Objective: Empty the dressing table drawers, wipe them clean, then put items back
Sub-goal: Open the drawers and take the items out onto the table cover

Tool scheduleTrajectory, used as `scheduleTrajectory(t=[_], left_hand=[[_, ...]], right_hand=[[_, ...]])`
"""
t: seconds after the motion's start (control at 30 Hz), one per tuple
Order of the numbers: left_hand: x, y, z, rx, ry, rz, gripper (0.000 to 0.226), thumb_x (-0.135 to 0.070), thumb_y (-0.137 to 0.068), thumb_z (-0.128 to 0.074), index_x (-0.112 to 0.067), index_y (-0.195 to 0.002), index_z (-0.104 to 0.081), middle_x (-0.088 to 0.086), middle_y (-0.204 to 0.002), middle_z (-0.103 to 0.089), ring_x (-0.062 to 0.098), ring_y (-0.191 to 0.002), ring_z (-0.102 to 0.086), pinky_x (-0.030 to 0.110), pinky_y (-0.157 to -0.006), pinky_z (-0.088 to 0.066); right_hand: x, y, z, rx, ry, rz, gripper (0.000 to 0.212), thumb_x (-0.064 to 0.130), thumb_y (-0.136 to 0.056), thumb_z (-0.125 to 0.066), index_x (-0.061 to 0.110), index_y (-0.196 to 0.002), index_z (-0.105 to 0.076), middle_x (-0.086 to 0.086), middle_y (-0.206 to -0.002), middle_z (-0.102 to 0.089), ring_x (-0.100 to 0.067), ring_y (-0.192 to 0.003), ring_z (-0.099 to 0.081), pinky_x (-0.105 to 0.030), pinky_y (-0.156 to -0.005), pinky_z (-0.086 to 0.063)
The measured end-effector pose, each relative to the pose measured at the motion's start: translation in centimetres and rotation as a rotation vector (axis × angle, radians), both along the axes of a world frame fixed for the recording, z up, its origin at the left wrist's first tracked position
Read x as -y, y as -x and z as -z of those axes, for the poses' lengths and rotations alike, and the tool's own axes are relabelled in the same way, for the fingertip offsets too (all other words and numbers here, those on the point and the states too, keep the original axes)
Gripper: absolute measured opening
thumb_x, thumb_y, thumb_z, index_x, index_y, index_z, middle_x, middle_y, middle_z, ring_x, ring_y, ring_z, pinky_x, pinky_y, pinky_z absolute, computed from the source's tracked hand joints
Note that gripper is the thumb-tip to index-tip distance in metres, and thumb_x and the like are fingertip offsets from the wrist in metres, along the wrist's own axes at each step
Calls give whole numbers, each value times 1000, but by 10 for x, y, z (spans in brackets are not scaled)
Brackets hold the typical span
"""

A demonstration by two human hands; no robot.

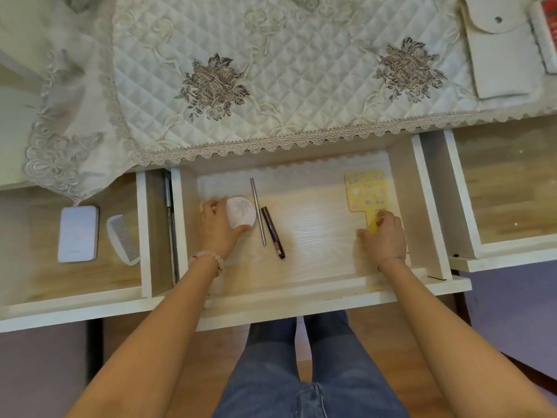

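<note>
1. Hands first: your left hand (218, 227) is curled round a round white case (241, 216), thumb on its near edge and fingers over its far side. The case sits on the floor of the middle drawer (301, 292), toward its left side.
2. Your right hand (384, 235) has its fingers bent over the handle of a yellow hand mirror (364, 191) and holds it there. The mirror lies flat at the drawer's right side, with its spotted head pointing to the back.
3. Your left wrist carries a pink bead bracelet (208, 260).
4. Just right of the case lie a thin silver pencil (258, 211) and a dark pen (272, 232), side by side, running front to back. The pencil is almost touching the case.
5. All three drawers of the bench are pulled out. The left drawer (145, 236) holds a flat white box (79, 233) with a white comb (123, 239) just beside it.
6. The right drawer (512, 191) shows its wooden floor.
7. On top of the bench lies a quilted cloth (271, 70) with stitched flowers and a lace edge that hangs over the front.
8. A pale pouch (503, 55) with a snap flap rests on the cloth at the far right.
</note>
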State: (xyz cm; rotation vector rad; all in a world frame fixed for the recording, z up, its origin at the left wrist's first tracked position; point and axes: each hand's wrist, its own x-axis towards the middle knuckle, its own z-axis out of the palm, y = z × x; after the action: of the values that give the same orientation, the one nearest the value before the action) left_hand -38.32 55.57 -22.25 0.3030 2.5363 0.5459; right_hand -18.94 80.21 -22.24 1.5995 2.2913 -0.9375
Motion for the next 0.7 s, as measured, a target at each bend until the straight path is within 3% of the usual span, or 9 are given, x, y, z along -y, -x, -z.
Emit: scheduleTrajectory(t=[0.2,0.37,0.47,0.53,0.6,0.7], left_hand=[[-3,-1,2,65,-78,-123,83,-24,-63,-85,-7,-131,-41,15,-134,-38,32,-120,-42,43,-100,-39],[-6,-7,-3,81,-126,-209,79,-17,-62,-86,-8,-126,-40,16,-125,-47,31,-113,-47,40,-87,-45],[-8,-10,-8,104,-179,-270,71,-10,-66,-83,-7,-123,-41,15,-123,-48,29,-108,-49,35,-78,-45],[-6,-11,-11,150,-274,-361,59,-4,-70,-78,-8,-117,-42,14,-119,-51,26,-101,-50,32,-70,-44],[-2,-12,-14,203,-372,-449,47,1,-75,-73,-12,-111,-44,11,-112,-54,25,-99,-53,34,-70,-50],[4,-13,-21,242,-439,-525,40,3,-78,-69,-13,-109,-48,6,-105,-55,28,-102,-57,45,-81,-54]], right_hand=[[-4,0,2,26,59,126,38,17,-84,-64,8,-117,-49,-10,-112,-60,-28,-101,-56,-36,-82,-44],[-5,4,-5,58,90,142,27,15,-81,-63,10,-106,-57,-2,-98,-60,-24,-95,-57,-33,-80,-45],[-5,6,-10,76,108,125,8,14,-76,-61,18,-76,-54,2,-74,-52,-19,-73,-49,-30,-66,-44],[-5,6,-14,74,139,115,20,15,-76,-63,19,-60,-51,1,-63,-49,-20,-66,-48,-30,-62,-42],[-6,5,-17,63,164,135,9,17,-79,-64,10,-74,-64,-4,-72,-57,-24,-74,-53,-35,-73,-47],[-7,1,-21,17,250,196,22,18,-81,-66,5,-99,-65,-5,-86,-62,-22,-81,-57,-38,-82,-49]])
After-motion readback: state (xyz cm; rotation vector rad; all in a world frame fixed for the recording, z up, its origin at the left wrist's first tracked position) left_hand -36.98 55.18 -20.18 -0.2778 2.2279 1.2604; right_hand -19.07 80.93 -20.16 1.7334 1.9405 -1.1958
